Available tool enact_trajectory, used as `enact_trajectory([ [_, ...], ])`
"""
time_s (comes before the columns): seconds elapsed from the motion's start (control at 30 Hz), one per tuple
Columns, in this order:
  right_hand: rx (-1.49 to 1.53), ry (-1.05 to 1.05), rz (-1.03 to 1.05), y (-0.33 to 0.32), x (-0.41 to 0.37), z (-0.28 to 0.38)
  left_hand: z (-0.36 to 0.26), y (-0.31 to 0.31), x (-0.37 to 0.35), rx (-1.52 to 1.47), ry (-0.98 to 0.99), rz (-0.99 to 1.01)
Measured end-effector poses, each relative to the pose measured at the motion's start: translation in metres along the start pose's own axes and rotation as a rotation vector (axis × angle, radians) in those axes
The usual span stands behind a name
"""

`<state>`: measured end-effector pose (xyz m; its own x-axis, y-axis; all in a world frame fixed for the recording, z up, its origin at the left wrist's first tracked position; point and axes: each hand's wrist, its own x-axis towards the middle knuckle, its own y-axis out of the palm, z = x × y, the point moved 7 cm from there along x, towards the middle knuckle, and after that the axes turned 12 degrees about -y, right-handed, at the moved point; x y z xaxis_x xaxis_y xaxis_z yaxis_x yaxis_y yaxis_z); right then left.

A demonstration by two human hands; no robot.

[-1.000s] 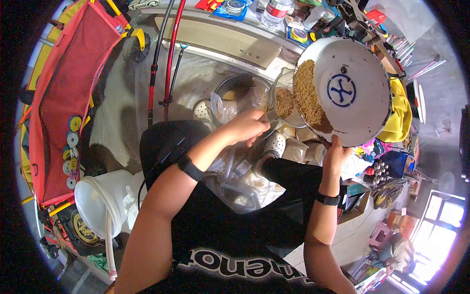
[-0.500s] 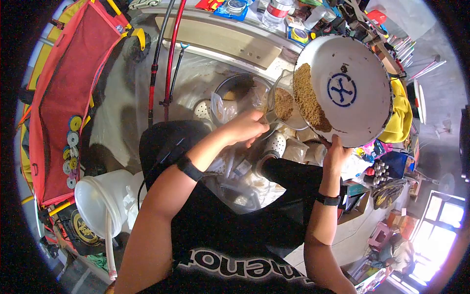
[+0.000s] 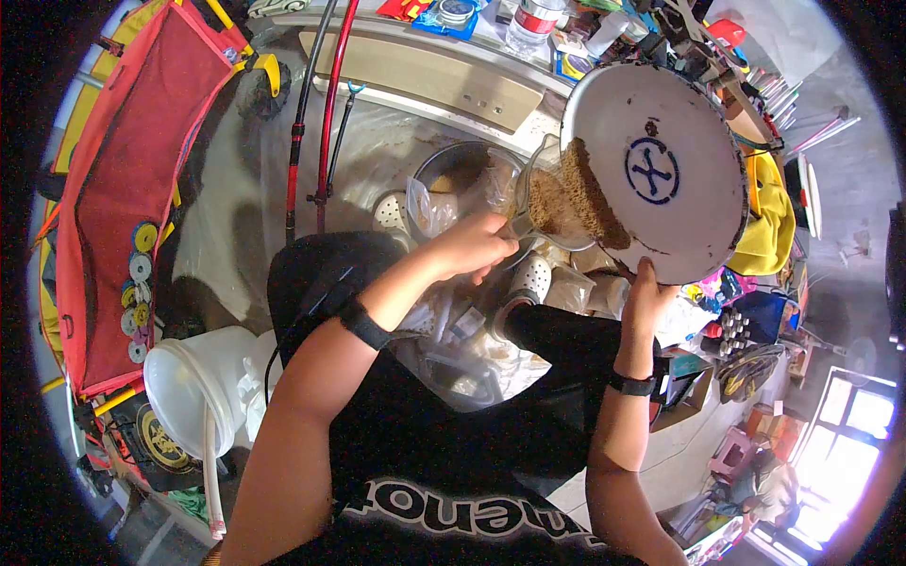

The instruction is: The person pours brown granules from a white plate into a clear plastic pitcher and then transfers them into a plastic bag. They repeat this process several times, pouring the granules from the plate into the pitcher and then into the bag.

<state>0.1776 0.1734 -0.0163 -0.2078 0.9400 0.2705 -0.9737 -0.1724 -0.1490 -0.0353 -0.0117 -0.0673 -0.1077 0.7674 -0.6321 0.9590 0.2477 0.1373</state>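
My right hand [image 3: 651,291] grips the lower rim of a white enamel basin [image 3: 694,222] with a dark chipped edge and a blue emblem. The basin is tilted to the left, and brown granules [image 3: 595,208] are banked along its left side. Just under that side is a see-through round-rimmed container [image 3: 569,241] with similar granules inside. My left hand [image 3: 478,247] is closed around this container's handle. Below and behind it stands a metal pot [image 3: 451,156] lined with a clear plastic bag [image 3: 434,209].
On the left stands a red fabric wagon [image 3: 132,198] with a white bucket [image 3: 193,387] below it. Fishing rods [image 3: 326,123] lean near the middle. A bottle [image 3: 533,26] and clutter fill the table at the top. A person [image 3: 769,486] is at lower right.
The basin has tipped further and shifted slightly left. Its pile of granules has shrunk, and more granules are in the see-through container. My left hand stays in place.
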Motion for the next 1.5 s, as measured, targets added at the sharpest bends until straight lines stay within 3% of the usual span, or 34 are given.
enact_trajectory([
  [0.3,-0.271,-0.239,0.082,0.003,-0.002,0.018,-0.002,0.000,-0.003,-0.017,0.031,0.007],
  [0.6,-0.301,-0.485,0.088,0.012,-0.006,0.027,-0.002,-0.001,-0.004,-0.024,0.042,0.002],
  [0.73,-0.204,-0.398,0.123,0.019,-0.009,0.036,-0.001,-0.002,-0.002,-0.027,0.048,0.011],
  [0.77,-0.259,-0.498,0.104,0.015,-0.006,0.027,-0.002,-0.002,-0.001,-0.031,0.060,0.022],
  [0.83,-0.298,-0.354,0.092,0.020,-0.010,0.045,-0.002,-0.002,-0.001,-0.047,0.058,0.027],
  [0.9,-0.231,-0.333,0.108,0.013,-0.002,0.019,-0.002,-0.002,-0.001,-0.026,0.045,0.021],
  [0.97,0.071,-0.055,-0.054,0.005,0.001,-0.005,0.002,-0.004,0.002,-0.009,-0.005,-0.015],
  [1.0,0.087,-0.132,-0.016,0.005,0.003,-0.001,-0.001,-0.004,0.000,-0.006,0.004,-0.018],
  [1.03,0.234,0.069,-0.075,-0.001,0.002,-0.017,-0.002,-0.003,-0.001,-0.004,0.012,-0.023],
  [1.17,0.649,0.343,-0.028,0.005,0.010,0.020,0.001,-0.003,0.001,-0.006,0.040,-0.009],
  [1.23,0.790,0.354,0.063,-0.005,0.031,0.024,0.002,-0.002,0.001,-0.031,0.024,-0.006],
  [1.37,0.883,0.266,-0.022,0.005,0.091,0.098,0.003,-0.002,0.002,0.007,0.051,0.007],
  [1.4,0.923,0.293,0.150,0.006,0.121,0.094,0.004,-0.001,0.002,0.000,0.039,0.013],
  [1.43,0.864,0.258,0.048,0.021,0.132,0.122,0.005,-0.001,0.003,-0.001,0.038,0.013],
  [1.47,0.791,0.168,0.401,0.023,0.184,0.086,0.008,-0.001,0.005,-0.010,0.023,-0.003],
  [1.5,0.942,0.107,0.350,0.030,0.220,0.085,0.010,-0.003,0.007,-0.018,0.011,-0.022],
])
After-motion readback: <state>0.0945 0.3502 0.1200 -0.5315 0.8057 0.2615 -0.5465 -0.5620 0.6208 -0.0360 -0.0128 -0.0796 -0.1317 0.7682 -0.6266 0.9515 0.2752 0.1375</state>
